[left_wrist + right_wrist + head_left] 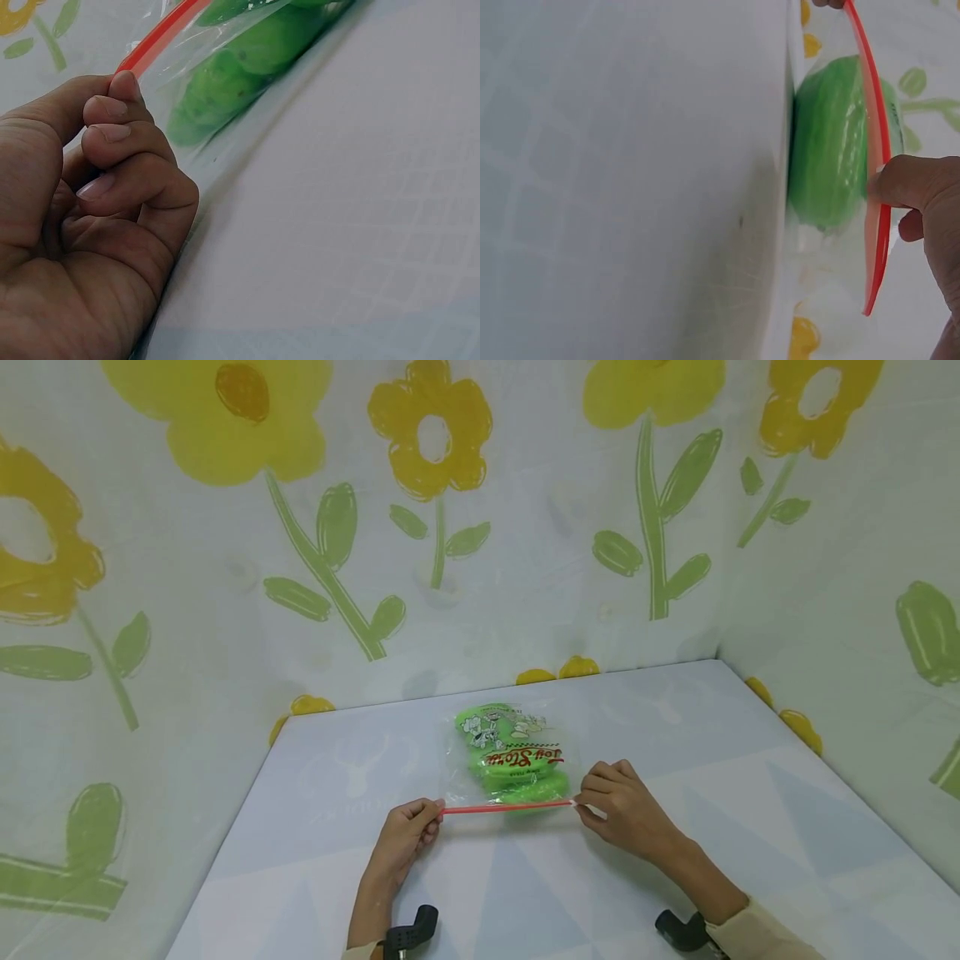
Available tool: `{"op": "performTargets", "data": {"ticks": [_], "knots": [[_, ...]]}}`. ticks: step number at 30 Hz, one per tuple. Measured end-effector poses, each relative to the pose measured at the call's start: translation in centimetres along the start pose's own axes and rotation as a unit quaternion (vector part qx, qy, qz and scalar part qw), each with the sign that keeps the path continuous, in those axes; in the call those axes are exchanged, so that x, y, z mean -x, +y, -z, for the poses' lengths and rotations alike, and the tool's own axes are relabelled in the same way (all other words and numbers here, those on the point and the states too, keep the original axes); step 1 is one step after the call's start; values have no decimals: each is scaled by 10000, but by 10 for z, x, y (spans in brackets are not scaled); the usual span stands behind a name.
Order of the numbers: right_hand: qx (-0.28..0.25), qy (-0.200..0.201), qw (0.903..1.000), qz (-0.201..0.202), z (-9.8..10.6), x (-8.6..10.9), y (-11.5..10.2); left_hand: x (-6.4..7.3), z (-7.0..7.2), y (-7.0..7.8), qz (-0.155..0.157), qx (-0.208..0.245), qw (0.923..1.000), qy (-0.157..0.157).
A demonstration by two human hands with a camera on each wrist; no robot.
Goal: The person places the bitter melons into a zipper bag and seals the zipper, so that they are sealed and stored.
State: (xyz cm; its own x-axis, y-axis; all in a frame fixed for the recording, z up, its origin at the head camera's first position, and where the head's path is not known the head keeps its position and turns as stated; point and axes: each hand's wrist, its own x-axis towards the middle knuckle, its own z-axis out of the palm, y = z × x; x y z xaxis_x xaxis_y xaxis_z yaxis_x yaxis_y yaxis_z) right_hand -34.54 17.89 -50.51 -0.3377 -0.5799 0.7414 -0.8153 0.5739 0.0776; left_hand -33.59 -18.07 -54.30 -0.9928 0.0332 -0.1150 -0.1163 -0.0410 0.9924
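Observation:
A clear plastic zip bag (564, 725) with cartoon figures and red "Toy Story" lettering lies on the table. Inside it are rounded green things (534, 789), also visible through the plastic in both wrist views; their kind is unclear. Along the bag's near edge runs a red zip strip (506, 808). My left hand (408, 835) pinches the left end of this strip between thumb and index finger, its other fingers curled. With thumb and fingers, my right hand (626, 814) pinches the strip farther right, at a small whitish piece; in the right wrist view the strip (877, 274) extends past the thumb.
The pale table (360, 893) has a faint triangle pattern. Behind it and at both sides hang white cloths (517, 618) printed with yellow flowers. Black wrist mounts (411, 932) sit on both forearms.

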Motion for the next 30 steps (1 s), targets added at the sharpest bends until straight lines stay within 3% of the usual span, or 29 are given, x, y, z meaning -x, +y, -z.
{"op": "performTargets", "data": {"ticks": [30], "knots": [[-5,69,10000,-11,14,11,8,4,0,3,53,-75,9999,72]]}}
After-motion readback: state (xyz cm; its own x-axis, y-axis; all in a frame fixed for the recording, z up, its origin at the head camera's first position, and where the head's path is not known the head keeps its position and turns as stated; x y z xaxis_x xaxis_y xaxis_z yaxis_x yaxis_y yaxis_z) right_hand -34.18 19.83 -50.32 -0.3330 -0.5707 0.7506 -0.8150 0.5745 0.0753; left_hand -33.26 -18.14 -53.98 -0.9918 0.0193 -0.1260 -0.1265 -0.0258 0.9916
